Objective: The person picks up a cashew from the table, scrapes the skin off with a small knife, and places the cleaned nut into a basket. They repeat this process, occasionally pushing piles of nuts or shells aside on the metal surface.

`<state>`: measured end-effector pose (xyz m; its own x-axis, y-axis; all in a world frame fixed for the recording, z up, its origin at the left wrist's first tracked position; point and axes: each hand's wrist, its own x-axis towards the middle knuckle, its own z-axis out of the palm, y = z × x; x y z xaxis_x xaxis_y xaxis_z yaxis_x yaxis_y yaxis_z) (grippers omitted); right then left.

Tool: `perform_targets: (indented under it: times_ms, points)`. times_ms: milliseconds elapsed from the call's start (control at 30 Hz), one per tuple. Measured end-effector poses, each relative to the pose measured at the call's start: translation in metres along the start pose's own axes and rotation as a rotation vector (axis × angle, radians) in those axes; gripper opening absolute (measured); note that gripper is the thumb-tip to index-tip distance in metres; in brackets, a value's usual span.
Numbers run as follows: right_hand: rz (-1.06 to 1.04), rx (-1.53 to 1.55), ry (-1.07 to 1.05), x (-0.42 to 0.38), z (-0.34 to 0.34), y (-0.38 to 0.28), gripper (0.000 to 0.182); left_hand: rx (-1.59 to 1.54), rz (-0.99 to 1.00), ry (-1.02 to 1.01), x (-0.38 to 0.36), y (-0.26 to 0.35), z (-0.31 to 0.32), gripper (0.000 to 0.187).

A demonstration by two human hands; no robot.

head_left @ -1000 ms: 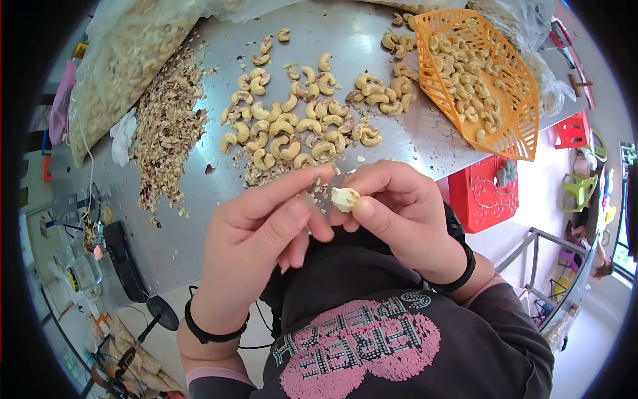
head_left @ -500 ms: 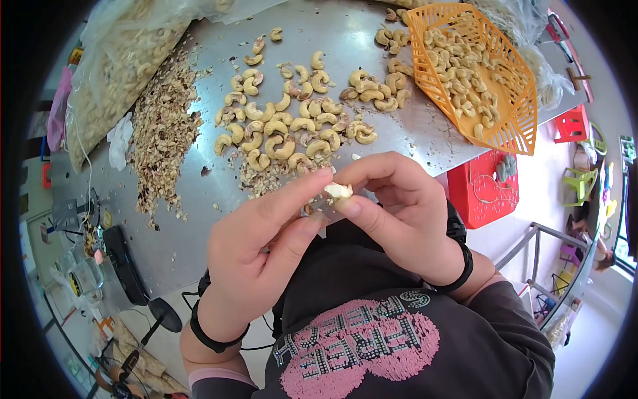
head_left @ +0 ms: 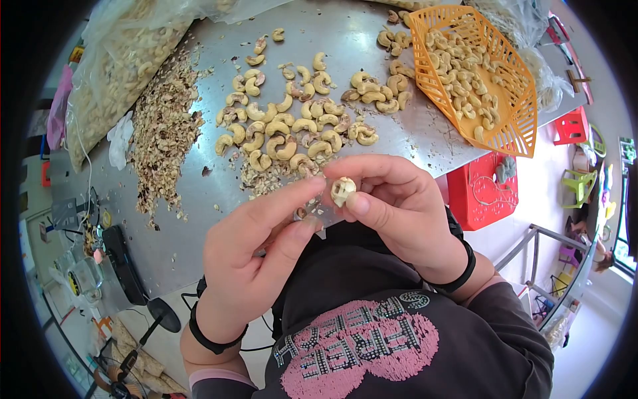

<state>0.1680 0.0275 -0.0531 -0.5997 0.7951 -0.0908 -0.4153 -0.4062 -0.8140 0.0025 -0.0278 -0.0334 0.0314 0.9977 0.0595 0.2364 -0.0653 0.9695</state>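
My right hand (head_left: 395, 203) pinches a pale, whitish cashew (head_left: 343, 190) between thumb and fingertips. My left hand (head_left: 256, 243) is close beside it, its index fingertip near the nut. Between its thumb and index finger is a small brownish piece (head_left: 301, 213), partly hidden. Beyond my hands, loose cashews (head_left: 284, 120) lie scattered on the metal table (head_left: 219, 56), with a smaller group (head_left: 380, 93) to their right. Skin flakes (head_left: 256, 179) lie just past my left fingers.
A large pile of skin flakes (head_left: 159, 146) is on the left, beside a clear bag of cashews (head_left: 119, 86). An orange basket (head_left: 515, 120) with cashews stands at the upper right. A red stool (head_left: 482, 193) is beyond the table's right edge.
The cashew in my right hand has turned and moved slightly right, showing a rounder face. My left fingertips have shifted slightly left and down, away from it.
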Motion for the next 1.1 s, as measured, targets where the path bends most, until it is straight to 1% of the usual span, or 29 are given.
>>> perform_targets:
  times_ms: [67,133,167,267,333,533,567,633,767,833,867,933,1067,1100]
  points:
    - [0.016,0.009,-0.026,0.0003,-0.0028,-0.0006,0.025,-0.002,-0.015,0.036,-0.0010,0.0009,-0.0005,0.033]
    - [0.033,0.017,-0.052,0.0003,-0.0023,-0.0015,0.025,0.097,-0.075,-0.002,-0.0011,0.0037,-0.0034,0.036]
    - [0.034,0.056,-0.037,0.0000,0.0004,-0.0027,0.025,0.097,-0.075,-0.001,-0.0010,0.0037,-0.0032,0.036]
    - [0.024,0.091,-0.042,0.0000,-0.0009,-0.0015,0.024,0.098,-0.039,-0.036,0.0018,0.0028,-0.0028,0.037]
    - [0.013,0.087,-0.062,-0.0002,-0.0017,-0.0009,0.023,0.112,0.127,-0.135,0.0048,0.0008,-0.0038,0.036]
    - [-0.002,0.100,-0.052,-0.0005,-0.0008,-0.0011,0.020,0.097,0.070,-0.175,0.0045,0.0045,-0.0066,0.039]
    - [0.007,0.098,-0.038,-0.0009,-0.0001,-0.0012,0.020,0.098,0.070,-0.175,0.0042,0.0041,-0.0059,0.039]
    - [0.017,0.095,-0.024,-0.0014,0.0007,-0.0017,0.019,0.130,0.054,-0.090,0.0034,0.0026,-0.0043,0.041]
    - [0.026,0.122,-0.025,-0.0031,0.0047,-0.0049,0.019,0.121,0.046,-0.075,0.0029,0.0040,-0.0043,0.041]
    - [0.025,0.123,-0.009,-0.0035,0.0057,-0.0046,0.019,0.169,0.196,-0.025,0.0047,0.0010,-0.0032,0.039]
    - [0.012,0.099,-0.009,-0.0036,0.0050,-0.0030,0.019,0.169,0.197,-0.025,0.0061,0.0018,-0.0034,0.039]
    - [0.000,0.076,-0.009,-0.0039,0.0054,-0.0019,0.019,0.295,0.283,-0.017,0.0085,0.0051,-0.0042,0.038]
    - [0.010,0.052,-0.003,-0.0034,0.0052,-0.0017,0.019,0.332,0.285,-0.039,0.0063,0.0068,-0.0062,0.035]
    - [0.032,0.061,-0.007,-0.0028,0.0048,-0.0017,0.019,0.207,0.208,-0.032,0.0050,0.0061,-0.0052,0.033]
